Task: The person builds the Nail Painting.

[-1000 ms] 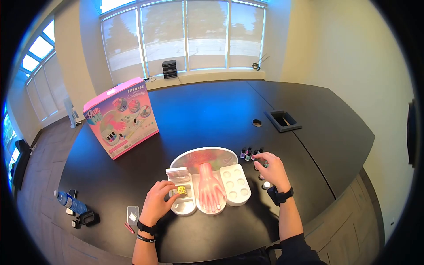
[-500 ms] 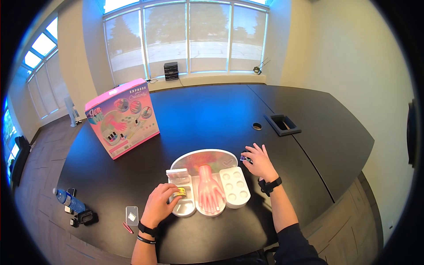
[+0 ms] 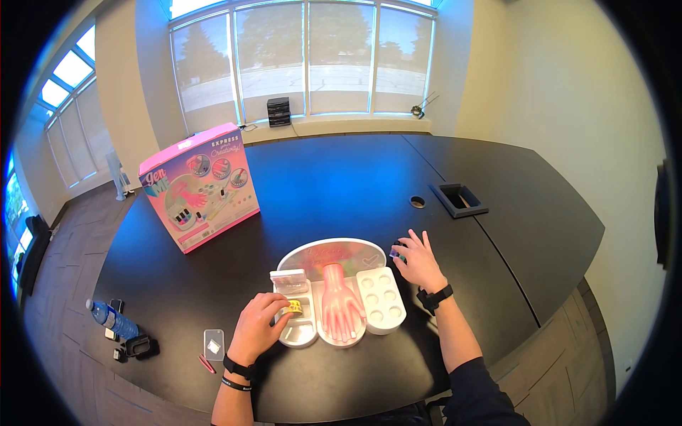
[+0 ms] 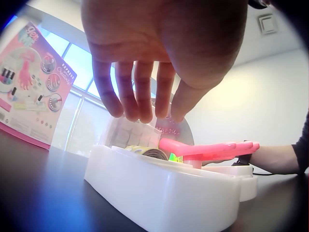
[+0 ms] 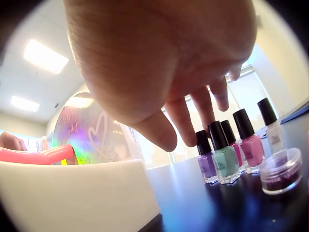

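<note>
The left hand hovers over the left compartments of the white station, where a yellow patterned roll lies. In the left wrist view its fingers hang relaxed above the roll and hold nothing. Behind the nail polish bottles, the right hand reaches down with loosely bent fingers. The right wrist view shows its fingertips beside the caps of a purple bottle and a mint bottle; whether they touch is unclear. A pink model hand rests in the station's middle.
A pink box stands at the back left. At the left are a water bottle, a small clear tray and pink tweezers. A small jar sits near the polish bottles. The white six-well tray is on the station's right.
The right hand has moved back and left from beside the jars to the polish bottles, its fingers spreading more. The left hand has stayed near the roll.
</note>
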`<act>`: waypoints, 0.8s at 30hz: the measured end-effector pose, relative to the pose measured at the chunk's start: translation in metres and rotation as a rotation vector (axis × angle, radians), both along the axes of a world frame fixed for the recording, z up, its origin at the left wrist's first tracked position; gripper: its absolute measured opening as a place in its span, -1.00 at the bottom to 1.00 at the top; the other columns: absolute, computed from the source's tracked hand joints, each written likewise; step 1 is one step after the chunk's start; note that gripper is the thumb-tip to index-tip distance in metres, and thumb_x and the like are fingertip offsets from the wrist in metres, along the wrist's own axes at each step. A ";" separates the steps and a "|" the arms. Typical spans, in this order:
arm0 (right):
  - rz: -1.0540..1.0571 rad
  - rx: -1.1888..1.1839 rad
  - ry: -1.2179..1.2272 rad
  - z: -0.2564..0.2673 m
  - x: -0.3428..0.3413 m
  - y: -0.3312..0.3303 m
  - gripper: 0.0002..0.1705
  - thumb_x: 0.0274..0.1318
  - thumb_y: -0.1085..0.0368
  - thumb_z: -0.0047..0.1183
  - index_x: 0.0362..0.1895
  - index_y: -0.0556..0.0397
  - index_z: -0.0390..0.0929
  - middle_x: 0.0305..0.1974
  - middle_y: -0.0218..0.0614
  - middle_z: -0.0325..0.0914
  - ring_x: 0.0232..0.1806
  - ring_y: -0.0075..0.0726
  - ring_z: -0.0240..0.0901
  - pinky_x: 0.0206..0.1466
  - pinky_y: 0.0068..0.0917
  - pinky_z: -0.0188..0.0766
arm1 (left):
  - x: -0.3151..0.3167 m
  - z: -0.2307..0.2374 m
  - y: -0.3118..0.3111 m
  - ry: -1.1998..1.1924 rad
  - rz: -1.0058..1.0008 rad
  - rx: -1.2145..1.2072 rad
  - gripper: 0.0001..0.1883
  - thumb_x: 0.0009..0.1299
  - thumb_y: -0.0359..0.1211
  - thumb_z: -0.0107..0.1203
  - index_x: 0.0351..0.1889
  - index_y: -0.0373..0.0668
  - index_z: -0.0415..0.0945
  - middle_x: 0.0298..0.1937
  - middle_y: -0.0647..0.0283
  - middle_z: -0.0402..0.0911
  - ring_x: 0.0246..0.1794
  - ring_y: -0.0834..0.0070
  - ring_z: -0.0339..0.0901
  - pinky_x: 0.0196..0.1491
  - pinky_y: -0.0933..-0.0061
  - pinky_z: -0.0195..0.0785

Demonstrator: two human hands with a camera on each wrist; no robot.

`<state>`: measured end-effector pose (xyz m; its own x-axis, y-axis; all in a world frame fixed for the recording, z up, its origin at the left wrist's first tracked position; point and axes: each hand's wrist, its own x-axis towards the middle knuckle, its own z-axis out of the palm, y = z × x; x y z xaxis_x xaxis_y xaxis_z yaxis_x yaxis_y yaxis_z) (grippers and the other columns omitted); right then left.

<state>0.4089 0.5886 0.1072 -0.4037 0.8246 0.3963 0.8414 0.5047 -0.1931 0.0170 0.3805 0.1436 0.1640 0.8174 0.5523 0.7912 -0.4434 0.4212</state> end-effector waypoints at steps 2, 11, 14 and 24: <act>0.000 0.008 0.008 0.000 0.000 0.000 -0.61 0.40 0.16 0.26 0.22 -0.05 0.83 0.36 -0.14 0.65 0.71 0.21 0.23 0.84 0.37 -0.25 | 0.001 0.000 0.000 -0.001 0.004 -0.003 -0.78 0.42 -0.35 0.46 -0.03 -0.19 0.75 0.05 0.25 0.78 0.05 0.15 0.69 0.11 0.14 0.58; 0.026 0.022 0.040 0.000 -0.003 0.001 -0.59 0.33 0.20 0.33 0.22 -0.03 0.83 0.25 -0.12 0.66 0.66 0.20 0.29 0.84 0.35 -0.22 | -0.001 0.001 0.000 0.004 0.008 0.017 -0.78 0.42 -0.36 0.45 -0.03 -0.18 0.74 0.04 0.24 0.77 0.06 0.14 0.69 0.11 0.14 0.59; 0.039 0.062 0.094 0.008 -0.005 -0.002 -0.60 0.28 0.25 0.37 0.18 -0.01 0.83 0.19 -0.13 0.67 0.62 0.21 0.34 0.84 0.30 -0.14 | 0.000 0.002 -0.001 0.000 0.013 0.031 -0.78 0.42 -0.36 0.46 -0.03 -0.19 0.74 0.04 0.23 0.77 0.05 0.14 0.70 0.11 0.13 0.60; 0.143 0.140 0.474 0.062 -0.024 -0.032 -0.76 0.22 0.42 0.43 -0.01 0.08 0.82 0.04 -0.16 0.70 -0.05 -0.05 0.71 0.06 -0.22 0.66 | 0.001 0.005 -0.002 -0.006 0.031 0.059 -0.78 0.41 -0.38 0.45 -0.03 -0.19 0.74 0.04 0.22 0.77 0.05 0.14 0.70 0.11 0.14 0.61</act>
